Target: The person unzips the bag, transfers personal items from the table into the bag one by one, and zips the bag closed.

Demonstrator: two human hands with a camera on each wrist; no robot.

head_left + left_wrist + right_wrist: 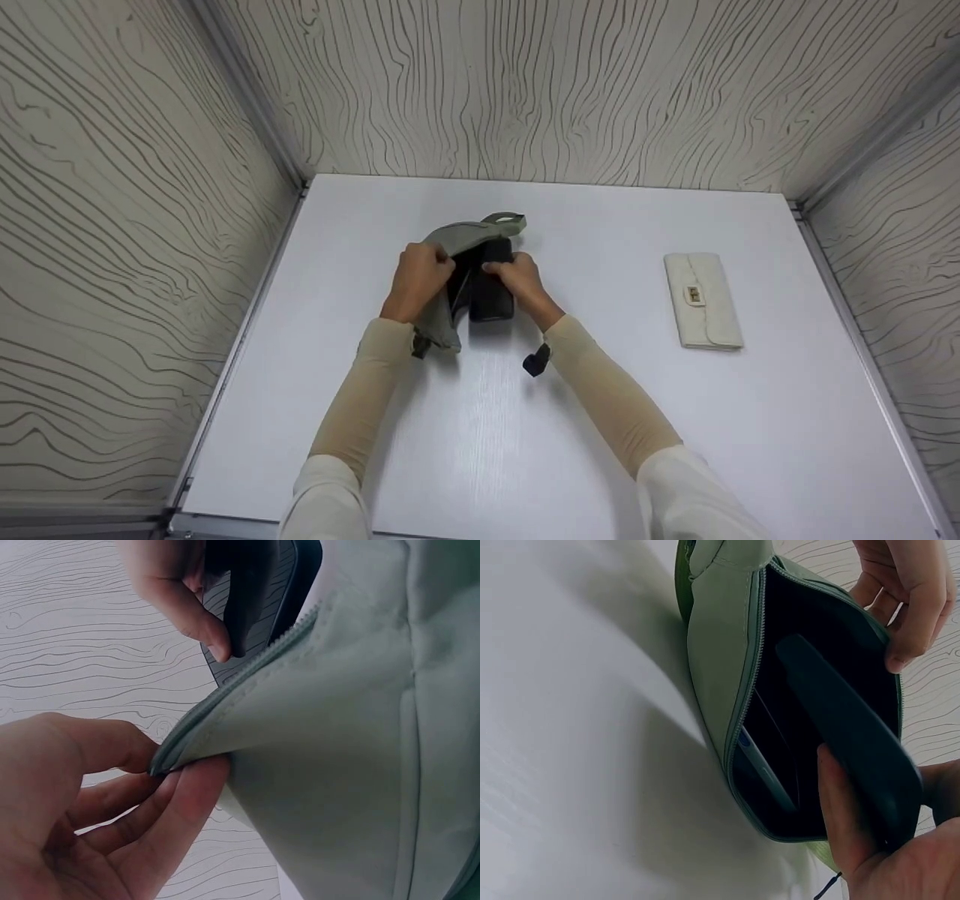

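Note:
A grey-green zippered bag [459, 237] stands unzipped on the white table [480, 435]. My left hand [420, 277] pinches the zipper edge [217, 694] of its mouth between thumb and fingers, holding it apart. In my right hand [521, 277] is a black rectangular slab [492, 298] with rounded corners, ribbed on one face in the left wrist view; thumb and fingers grip its sides. Its far end reaches into the bag's mouth in the right wrist view. Inside the dark bag, a slim pale-blue edge [766, 774] of another item shows; the rest of it is hidden.
A cream wallet [705, 319] with a metal clasp lies to the right on the table. Wood-grain-patterned panels [525, 90] enclose the back and both sides. The bag's loop strap [508, 219] sticks out at its far end.

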